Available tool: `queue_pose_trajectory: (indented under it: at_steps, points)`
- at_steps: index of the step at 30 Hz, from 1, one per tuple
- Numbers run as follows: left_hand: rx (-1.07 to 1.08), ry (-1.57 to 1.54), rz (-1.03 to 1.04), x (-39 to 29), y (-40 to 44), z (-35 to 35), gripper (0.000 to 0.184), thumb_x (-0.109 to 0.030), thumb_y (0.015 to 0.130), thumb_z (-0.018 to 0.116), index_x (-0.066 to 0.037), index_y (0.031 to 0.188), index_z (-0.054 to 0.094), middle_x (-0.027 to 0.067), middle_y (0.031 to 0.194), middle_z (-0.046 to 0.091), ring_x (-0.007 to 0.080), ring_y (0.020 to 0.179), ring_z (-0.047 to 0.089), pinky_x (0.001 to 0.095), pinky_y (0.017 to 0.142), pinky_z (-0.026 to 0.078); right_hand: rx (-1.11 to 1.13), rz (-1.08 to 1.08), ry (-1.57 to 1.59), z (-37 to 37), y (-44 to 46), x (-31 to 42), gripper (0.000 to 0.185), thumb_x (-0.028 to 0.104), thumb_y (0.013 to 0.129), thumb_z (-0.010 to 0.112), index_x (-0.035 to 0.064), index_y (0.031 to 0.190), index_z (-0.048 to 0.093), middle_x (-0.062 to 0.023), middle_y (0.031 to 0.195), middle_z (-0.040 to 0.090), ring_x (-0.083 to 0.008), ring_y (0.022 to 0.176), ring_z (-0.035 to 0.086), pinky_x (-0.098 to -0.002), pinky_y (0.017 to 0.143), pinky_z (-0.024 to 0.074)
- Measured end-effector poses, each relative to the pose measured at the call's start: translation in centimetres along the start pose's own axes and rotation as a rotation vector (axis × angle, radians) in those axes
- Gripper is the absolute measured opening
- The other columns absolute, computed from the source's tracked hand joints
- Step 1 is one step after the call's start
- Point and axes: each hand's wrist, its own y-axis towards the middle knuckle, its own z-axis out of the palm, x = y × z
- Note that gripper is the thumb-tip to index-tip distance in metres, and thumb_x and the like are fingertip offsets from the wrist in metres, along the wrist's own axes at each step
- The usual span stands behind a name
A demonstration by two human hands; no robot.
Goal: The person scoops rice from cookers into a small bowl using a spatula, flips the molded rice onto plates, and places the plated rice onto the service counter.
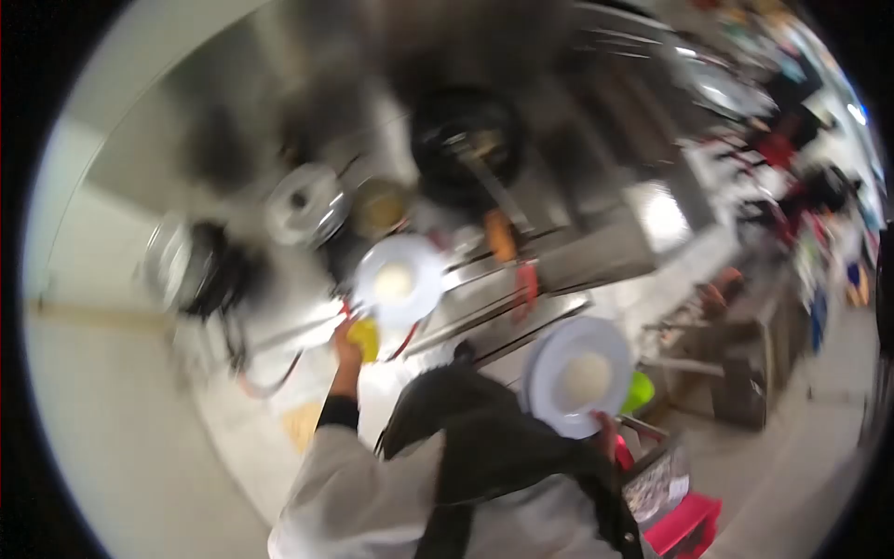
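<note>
My left hand [347,349] is at the near edge of a white plate [419,256] with a round pale mound [393,280], which looks like rice. A yellow thing [365,340], too blurred to name, lies against that hand's fingers. On the other side, my right hand [606,436] grips the near rim of a second white plate [548,373], close to my body. Another pale mound [586,378] sits on this plate. A bright green thing [638,392] shows beside its right edge. Motion blur hides the exact finger positions.
A stove in front carries a dark wok [466,144] with a long-handled utensil, a lidded pot [305,205] and a small pan [380,206]. A dark pot [209,270] stands at left. Pink bin-like container [687,524] and metal shelving [745,363] are at right.
</note>
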Motion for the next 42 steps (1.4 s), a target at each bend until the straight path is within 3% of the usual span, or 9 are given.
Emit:
queue_pose_trajectory:
  at_steps: [2, 3, 5, 9, 12, 14, 17, 19, 42]
  points:
    - [0.194, 0.716, 0.169, -3.7, -0.7, -1.5, 0.031, 0.0, 0.072, 0.047, -0.013, 0.089, 0.07, 0.0153, 0.086, 0.063, 0.0311, 0.089, 0.059, 0.0363, 0.079, 0.048, -0.057, 0.465, 0.741, -0.3, 4.0, -1.9, 0.028, 0.011, 0.075, 0.061, -0.0015, 0.1, 0.056, -0.0103, 0.098, 0.058, -0.0244, 0.091, 0.057, -0.0365, 0.084, 0.0459]
    - [0.228, 0.651, -0.202, -4.9, -2.1, -0.5, 0.029, -0.005, 0.07, 0.049, -0.013, 0.088, 0.07, 0.0137, 0.087, 0.065, 0.0324, 0.085, 0.061, 0.0404, 0.077, 0.049, -0.139, 0.729, 1.083, -0.4, 5.4, -2.3, 0.028, 0.008, 0.076, 0.06, -0.0014, 0.102, 0.056, -0.0113, 0.098, 0.058, -0.0242, 0.092, 0.057, -0.0366, 0.085, 0.0456]
    - [0.731, 0.703, -0.194, 1.6, -5.9, 1.0, 0.029, -0.018, 0.071, 0.051, -0.014, 0.093, 0.069, 0.0132, 0.098, 0.066, 0.0326, 0.089, 0.062, 0.0383, 0.079, 0.048, -0.066, 0.719, 1.092, -1.3, 7.0, 0.3, 0.026, 0.006, 0.079, 0.056, -0.0012, 0.104, 0.054, -0.0125, 0.099, 0.057, -0.023, 0.093, 0.056, -0.0358, 0.086, 0.045]
    - [0.763, 0.737, -0.437, -7.9, -7.5, 4.2, 0.035, -0.034, 0.078, 0.057, -0.007, 0.1, 0.065, 0.0147, 0.09, 0.066, 0.0309, 0.087, 0.062, 0.039, 0.078, 0.047, 0.072, 0.448, 0.759, -2.6, 9.1, -1.4, 0.023, 0.007, 0.084, 0.051, -0.0009, 0.105, 0.054, -0.0132, 0.103, 0.056, -0.0202, 0.096, 0.054, -0.0353, 0.088, 0.0433]
    - [1.12, 1.105, -0.313, 0.7, -8.3, 4.4, 0.038, -0.041, 0.077, 0.058, -0.005, 0.088, 0.065, 0.0166, 0.094, 0.064, 0.031, 0.09, 0.06, 0.04, 0.078, 0.046, 0.231, 0.268, 0.568, -3.2, 10.6, -3.4, 0.023, 0.012, 0.086, 0.051, -0.0016, 0.104, 0.055, -0.0119, 0.106, 0.056, -0.019, 0.096, 0.054, -0.0352, 0.089, 0.0426]
    - [0.844, 0.477, 0.228, 1.0, -10.9, 0.3, 0.029, -0.035, 0.077, 0.06, -0.007, 0.08, 0.065, 0.0155, 0.086, 0.064, 0.0315, 0.083, 0.06, 0.0418, 0.073, 0.045, 0.174, 0.066, 0.341, -3.1, 10.6, -3.1, 0.023, 0.015, 0.086, 0.051, -0.001, 0.102, 0.058, -0.0099, 0.103, 0.058, -0.019, 0.095, 0.055, -0.0347, 0.088, 0.0433]
    - [0.688, 0.598, -0.079, -1.4, -7.6, 5.2, 0.029, -0.036, 0.077, 0.06, -0.007, 0.082, 0.064, 0.0154, 0.088, 0.062, 0.0312, 0.085, 0.059, 0.0422, 0.074, 0.045, 0.072, -0.188, 0.081, -2.8, 10.1, -0.2, 0.024, 0.015, 0.08, 0.06, -0.0006, 0.098, 0.061, -0.0081, 0.102, 0.061, -0.0232, 0.096, 0.058, -0.0357, 0.088, 0.0449]
    - [0.589, 0.612, -0.093, -3.0, -5.7, 10.0, 0.029, -0.036, 0.077, 0.06, -0.008, 0.084, 0.063, 0.0153, 0.09, 0.062, 0.0311, 0.086, 0.058, 0.0425, 0.075, 0.044, 0.151, 0.689, 1.065, -2.4, 12.8, -3.0, 0.029, 0.009, 0.075, 0.064, 0.0003, 0.103, 0.06, -0.0079, 0.098, 0.063, -0.0203, 0.092, 0.06, -0.0349, 0.081, 0.0493]
    - [0.51, 0.549, -0.012, -6.3, -3.4, 17.6, 0.038, -0.041, 0.078, 0.06, -0.011, 0.1, 0.055, 0.0143, 0.106, 0.053, 0.0292, 0.099, 0.05, 0.0455, 0.083, 0.039, 0.094, 0.553, 1.236, -3.6, 11.9, -3.9, 0.041, 0.014, 0.073, 0.066, 0.0014, 0.111, 0.053, -0.0113, 0.096, 0.063, -0.0232, 0.083, 0.064, -0.0376, 0.078, 0.0528]
